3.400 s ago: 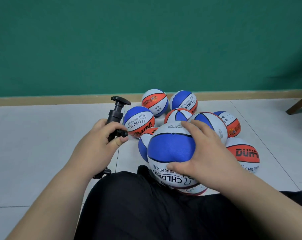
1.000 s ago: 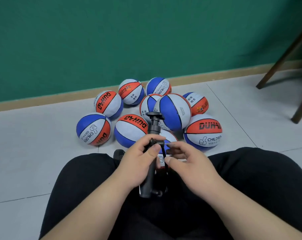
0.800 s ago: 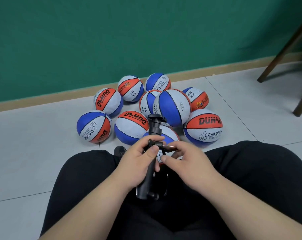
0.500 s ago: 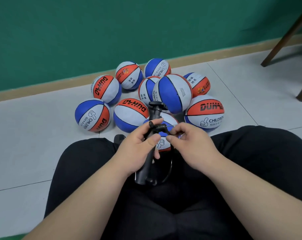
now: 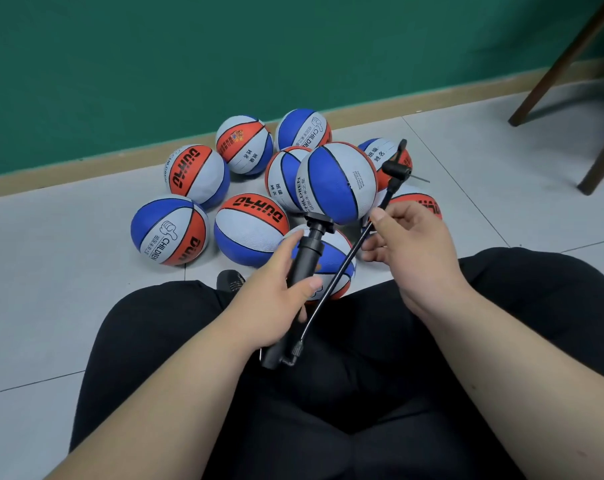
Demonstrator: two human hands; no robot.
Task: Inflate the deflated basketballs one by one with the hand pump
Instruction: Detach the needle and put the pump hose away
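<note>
My left hand (image 5: 273, 299) grips the barrel of the black hand pump (image 5: 302, 265), tilted over my lap with its T-handle up. My right hand (image 5: 411, 244) pinches the thin black hose (image 5: 342, 268), which now stands out up and to the right. The hose ends in a nozzle head (image 5: 396, 169) with a metal needle (image 5: 420, 178) pointing right. Several red, white and blue basketballs lie on the floor in front of my legs. The biggest ball (image 5: 335, 183) sits on top of the pile, and another ball (image 5: 331, 261) lies just behind the pump.
A green wall (image 5: 224, 64) with a tan skirting board (image 5: 86, 174) runs behind the balls. Dark wooden chair legs (image 5: 570, 60) stand at the upper right. The floor (image 5: 51, 289) is of light grey tiles. My black trousers (image 5: 363, 393) fill the lower part of the view.
My right hand has pulled the hose free of the pump barrel and swung it out to the right, so the nozzle and needle now stick up over the balls. The left hand keeps its grip.
</note>
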